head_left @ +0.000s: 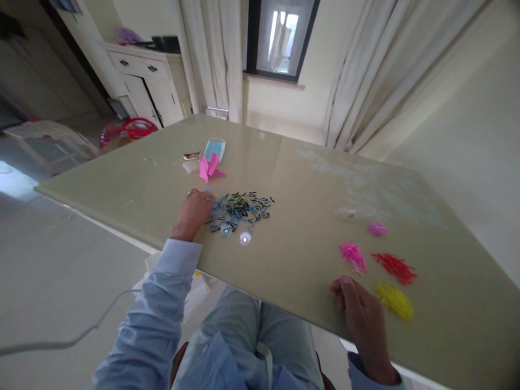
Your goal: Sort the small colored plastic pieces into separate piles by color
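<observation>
A loose heap of small thin bands (239, 207), black, blue and yellow, lies spread near the table's front edge. At its left side is my left hand (194, 214), a ring on one finger, its fingers curled down and touching the edge of the heap; what they grip is hidden. My right hand (362, 317) rests at the front edge on the right, closed with the thumb against the bent fingers; anything inside is hidden. Close to it lie sorted piles: yellow bands (395, 300), red bands (396, 267), pink bands (353, 256) and lilac-pink bands (377, 228).
Past my left hand lie a pink folded paper piece (210, 167), a blue face mask (214, 149) and a small dark-printed packet (192, 155). A round shiny white disc (245, 238) sits before the heap. A small clear object (350, 213) lies right of centre on the table (292, 260).
</observation>
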`<control>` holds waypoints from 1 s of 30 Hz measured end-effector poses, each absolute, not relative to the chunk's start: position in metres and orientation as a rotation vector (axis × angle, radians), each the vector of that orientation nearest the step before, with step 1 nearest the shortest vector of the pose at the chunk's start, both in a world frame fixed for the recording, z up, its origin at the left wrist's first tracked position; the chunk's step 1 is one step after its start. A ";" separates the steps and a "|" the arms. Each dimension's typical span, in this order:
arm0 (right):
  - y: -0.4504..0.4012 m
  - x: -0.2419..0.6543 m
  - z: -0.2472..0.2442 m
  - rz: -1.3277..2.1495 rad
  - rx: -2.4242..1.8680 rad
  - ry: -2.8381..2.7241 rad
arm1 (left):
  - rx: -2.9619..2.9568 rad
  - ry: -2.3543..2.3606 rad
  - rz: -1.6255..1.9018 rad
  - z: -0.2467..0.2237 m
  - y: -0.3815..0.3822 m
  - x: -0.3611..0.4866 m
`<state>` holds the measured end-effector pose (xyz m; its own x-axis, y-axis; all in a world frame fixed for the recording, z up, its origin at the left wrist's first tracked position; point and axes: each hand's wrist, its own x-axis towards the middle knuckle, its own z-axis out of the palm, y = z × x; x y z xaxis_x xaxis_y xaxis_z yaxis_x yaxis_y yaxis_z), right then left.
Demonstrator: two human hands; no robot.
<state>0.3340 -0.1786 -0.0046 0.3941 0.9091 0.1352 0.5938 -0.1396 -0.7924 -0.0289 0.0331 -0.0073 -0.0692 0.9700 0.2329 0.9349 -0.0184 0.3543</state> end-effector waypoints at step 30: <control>-0.182 0.335 -0.012 0.364 -1.908 -1.446 | 2.182 2.163 0.384 0.005 0.030 -0.035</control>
